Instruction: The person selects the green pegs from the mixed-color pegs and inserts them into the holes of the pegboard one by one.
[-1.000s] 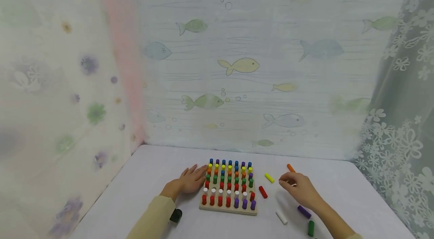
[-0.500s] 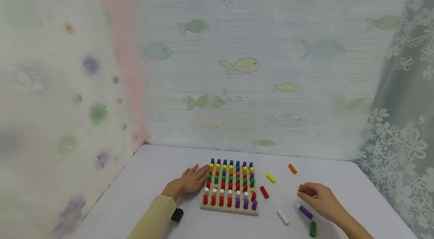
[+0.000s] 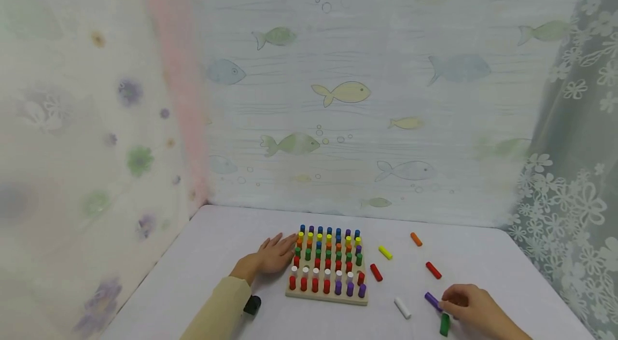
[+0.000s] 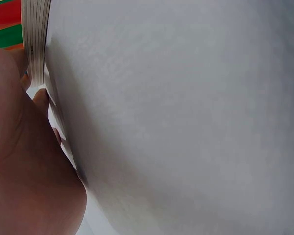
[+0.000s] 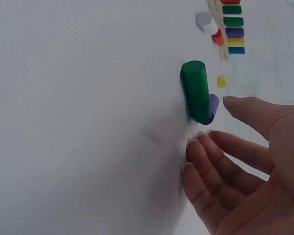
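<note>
A wooden pegboard (image 3: pixel 324 296) carries rows of upright coloured pegs in the head view. My left hand (image 3: pixel 275 255) lies on the table with its fingertips against the board's left side; the board's edge (image 4: pixel 35 39) shows beside that hand in the left wrist view. To the right, my right hand (image 3: pixel 474 308) is low over the table, beside a lying purple peg (image 3: pixel 432 300) and a green peg (image 3: pixel 444 325). Its thumb and fingers (image 5: pixel 206 152) are apart in the right wrist view, holding nothing, just beyond the end of the green peg.
Loose on the white table (image 3: pixel 232 222) lie a white peg (image 3: pixel 402 308), a red peg (image 3: pixel 376 272), another red peg (image 3: pixel 433 270), a yellow peg (image 3: pixel 385 252) and an orange peg (image 3: pixel 416 239). A small black object (image 3: pixel 252 305) is by the left sleeve (image 3: pixel 217 310).
My right hand has moved right and towards me, away from near the orange peg, to the purple and green pegs. The farther right red peg is now uncovered. My left hand stays put.
</note>
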Demonstrator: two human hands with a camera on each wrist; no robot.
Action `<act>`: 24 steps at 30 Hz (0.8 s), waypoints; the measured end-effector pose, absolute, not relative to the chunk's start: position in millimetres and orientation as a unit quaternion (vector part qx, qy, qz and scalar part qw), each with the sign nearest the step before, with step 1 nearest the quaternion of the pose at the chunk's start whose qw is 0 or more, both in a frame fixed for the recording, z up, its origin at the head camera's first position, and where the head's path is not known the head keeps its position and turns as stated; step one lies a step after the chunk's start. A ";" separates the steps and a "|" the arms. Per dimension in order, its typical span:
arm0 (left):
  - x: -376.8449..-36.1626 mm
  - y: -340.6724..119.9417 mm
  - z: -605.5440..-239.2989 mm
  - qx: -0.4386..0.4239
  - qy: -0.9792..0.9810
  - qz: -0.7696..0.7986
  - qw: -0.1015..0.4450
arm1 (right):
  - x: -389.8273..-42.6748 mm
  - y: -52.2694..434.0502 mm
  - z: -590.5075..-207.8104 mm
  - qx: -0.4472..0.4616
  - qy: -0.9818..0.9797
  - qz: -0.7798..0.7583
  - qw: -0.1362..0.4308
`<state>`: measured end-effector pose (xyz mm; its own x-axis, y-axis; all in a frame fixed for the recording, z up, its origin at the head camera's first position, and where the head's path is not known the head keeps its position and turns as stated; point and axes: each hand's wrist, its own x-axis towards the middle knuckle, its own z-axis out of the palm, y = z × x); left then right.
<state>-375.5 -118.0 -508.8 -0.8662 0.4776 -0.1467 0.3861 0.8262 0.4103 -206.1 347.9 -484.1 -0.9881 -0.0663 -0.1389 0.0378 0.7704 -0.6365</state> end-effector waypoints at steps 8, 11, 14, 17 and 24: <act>-374.8 -117.4 -507.6 0.228 0.947 0.190 0.121 | -198.7 347.7 -493.3 0.038 0.928 -0.354 0.109; -374.5 -117.6 -508.1 0.228 0.947 0.192 0.119 | -199.1 345.2 -494.5 0.030 0.925 -0.361 0.115; -374.7 -117.6 -508.9 0.229 0.947 0.189 0.121 | -201.5 338.1 -493.8 0.038 0.928 -0.353 0.110; -374.8 -118.0 -509.8 0.230 0.947 0.191 0.120 | -203.5 328.7 -493.4 0.064 0.933 -0.340 0.099; -372.7 -118.6 -508.9 0.232 0.945 0.199 0.117 | -206.8 315.7 -491.8 0.093 0.937 -0.328 0.079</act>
<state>-372.7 -118.6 -508.9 -0.8649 0.4851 -0.1291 0.3921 0.8133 0.4299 -206.8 315.7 -491.8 -0.9703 0.1220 -0.2090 0.2258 0.7673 -0.6003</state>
